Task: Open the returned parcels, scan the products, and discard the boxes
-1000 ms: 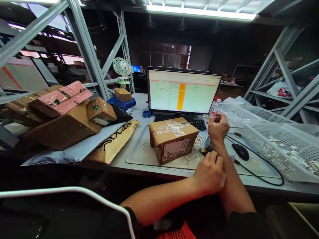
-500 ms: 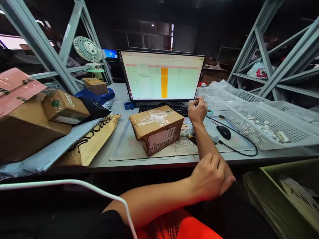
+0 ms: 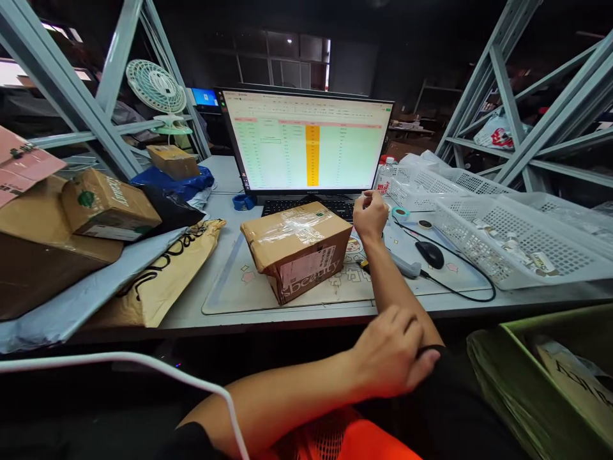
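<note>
My right hand [image 3: 371,216] is held above the desk by the keyboard [image 3: 278,207], fingers curled in a loose fist. Nothing shows in it. Across my body, my left hand [image 3: 390,351] lies against my right forearm near the elbow. Its fingers bend over the arm and the thumb sticks out; the fingertips are hidden. A taped cardboard box [image 3: 297,249] sits on the desk mat [image 3: 230,287], left of my right hand and apart from both hands. Partly behind my right forearm lies a grey handheld device [image 3: 406,264] with a black cable.
A monitor [image 3: 311,147] with a spreadsheet stands behind the box. Parcels [image 3: 112,204] and mailer bags [image 3: 182,268] pile up at left. At right are a mouse [image 3: 430,254], white plastic baskets [image 3: 502,268] and a green bin [image 3: 502,370]. A white cable [image 3: 143,361] crosses the lower left.
My view has shifted slightly, so the box and parcels appear a little farther left. Both hands have moved slightly left and down in view. The box stays on the mat.
</note>
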`<action>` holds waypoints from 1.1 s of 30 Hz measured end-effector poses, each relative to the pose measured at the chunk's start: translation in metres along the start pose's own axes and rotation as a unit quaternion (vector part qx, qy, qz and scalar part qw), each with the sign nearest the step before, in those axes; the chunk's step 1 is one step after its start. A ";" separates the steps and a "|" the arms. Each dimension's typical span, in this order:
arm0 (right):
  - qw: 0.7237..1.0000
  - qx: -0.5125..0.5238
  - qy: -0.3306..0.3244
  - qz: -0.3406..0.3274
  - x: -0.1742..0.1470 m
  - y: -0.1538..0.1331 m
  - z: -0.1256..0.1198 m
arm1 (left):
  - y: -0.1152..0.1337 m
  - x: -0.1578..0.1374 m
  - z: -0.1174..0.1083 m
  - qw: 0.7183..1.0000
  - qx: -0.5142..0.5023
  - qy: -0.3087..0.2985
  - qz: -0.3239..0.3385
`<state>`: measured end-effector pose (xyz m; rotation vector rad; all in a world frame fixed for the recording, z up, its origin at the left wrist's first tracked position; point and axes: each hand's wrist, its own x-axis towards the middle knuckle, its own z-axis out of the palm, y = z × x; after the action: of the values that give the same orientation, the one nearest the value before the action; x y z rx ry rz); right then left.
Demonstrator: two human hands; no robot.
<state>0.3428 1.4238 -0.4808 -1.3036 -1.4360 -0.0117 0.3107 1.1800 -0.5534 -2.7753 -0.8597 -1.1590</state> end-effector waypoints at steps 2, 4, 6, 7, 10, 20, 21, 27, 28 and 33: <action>0.999 -0.022 -0.030 0.026 0.012 0.006 0.006 | -0.018 0.009 -0.004 0.999 0.018 0.030 -0.025; 0.992 -0.073 -0.090 0.056 0.021 0.014 0.014 | -0.040 0.016 -0.005 0.998 0.011 0.021 -0.060; 0.978 -0.118 -0.156 0.077 0.023 0.027 0.024 | -0.054 0.013 -0.008 0.994 -0.040 -0.026 -0.101; 0.971 -0.130 -0.185 0.083 0.022 0.035 0.030 | -0.057 0.007 -0.014 0.989 -0.082 -0.055 -0.112; 0.950 -0.148 -0.260 0.091 0.014 0.059 0.050 | -0.051 -0.018 -0.050 0.957 -0.236 -0.150 -0.073; 0.897 -0.238 -0.368 0.058 0.018 0.076 0.094 | -0.149 -0.040 -0.199 0.923 0.202 0.013 -0.328; 0.892 -0.247 -0.374 0.054 0.018 0.077 0.096 | -0.160 -0.044 -0.205 0.912 0.182 -0.025 -0.366; 0.875 -0.268 -0.402 0.029 0.024 0.077 0.099 | -0.168 -0.062 -0.215 0.907 0.098 -0.091 -0.400; 0.872 -0.267 -0.409 0.027 0.026 0.074 0.099 | -0.165 -0.065 -0.210 0.912 0.096 -0.060 -0.395; 0.870 -0.249 -0.424 0.016 0.032 0.042 0.089 | -0.150 -0.091 -0.157 0.889 0.093 0.197 -0.404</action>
<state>0.3185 1.5179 -0.5162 -1.8829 -2.2570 0.2604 0.0819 1.2294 -0.5280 -1.9057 -2.0055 -1.5167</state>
